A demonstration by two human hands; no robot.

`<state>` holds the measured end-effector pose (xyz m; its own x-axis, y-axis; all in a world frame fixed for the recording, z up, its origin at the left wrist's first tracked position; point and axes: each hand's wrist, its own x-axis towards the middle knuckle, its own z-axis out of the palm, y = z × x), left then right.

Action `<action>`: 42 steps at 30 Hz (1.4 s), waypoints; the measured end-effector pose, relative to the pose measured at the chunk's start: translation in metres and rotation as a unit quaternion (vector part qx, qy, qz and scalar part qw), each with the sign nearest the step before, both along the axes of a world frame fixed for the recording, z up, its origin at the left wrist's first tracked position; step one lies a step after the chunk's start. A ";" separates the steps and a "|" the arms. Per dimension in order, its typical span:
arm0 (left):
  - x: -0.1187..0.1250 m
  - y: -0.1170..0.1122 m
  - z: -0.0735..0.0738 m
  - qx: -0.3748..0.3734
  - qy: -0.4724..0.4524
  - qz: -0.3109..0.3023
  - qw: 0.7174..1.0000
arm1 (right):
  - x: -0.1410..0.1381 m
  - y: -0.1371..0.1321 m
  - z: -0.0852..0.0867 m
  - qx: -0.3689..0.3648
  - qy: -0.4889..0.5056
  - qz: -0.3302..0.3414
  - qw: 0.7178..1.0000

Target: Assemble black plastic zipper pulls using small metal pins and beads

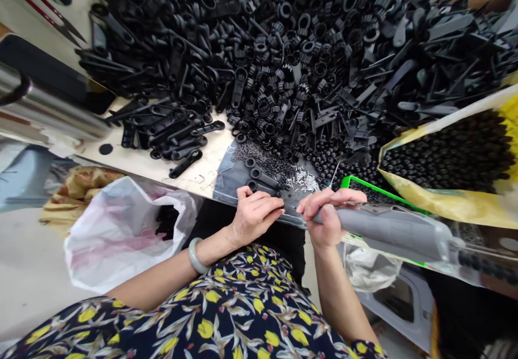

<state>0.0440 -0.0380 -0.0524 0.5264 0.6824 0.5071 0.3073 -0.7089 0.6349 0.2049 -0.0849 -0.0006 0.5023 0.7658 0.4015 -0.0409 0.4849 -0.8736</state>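
My right hand is wrapped round a grey electric screwdriver, whose thin bit points up toward a small heap of silver screws. My left hand rests curled at the table's near edge, fingers pinched together over black plastic arm pieces; whether it grips one of them is unclear. A pale jade bangle sits on my left wrist. Both hands are close together, almost touching.
A huge pile of black plastic parts covers the table. A yellow bag of black pieces and a green tray lie right. A white plastic bag hangs below the table edge. Red-handled scissors and a metal cylinder sit left.
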 end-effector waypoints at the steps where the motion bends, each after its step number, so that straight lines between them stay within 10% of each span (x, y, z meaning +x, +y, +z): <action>1: -0.001 0.000 0.000 -0.003 -0.003 -0.001 1.000 | 0.000 0.000 0.000 -0.001 0.001 0.000 1.000; 42: -0.003 0.000 -0.003 -0.063 0.029 -0.003 0.998 | -0.005 0.001 0.001 0.006 -0.008 -0.002 1.000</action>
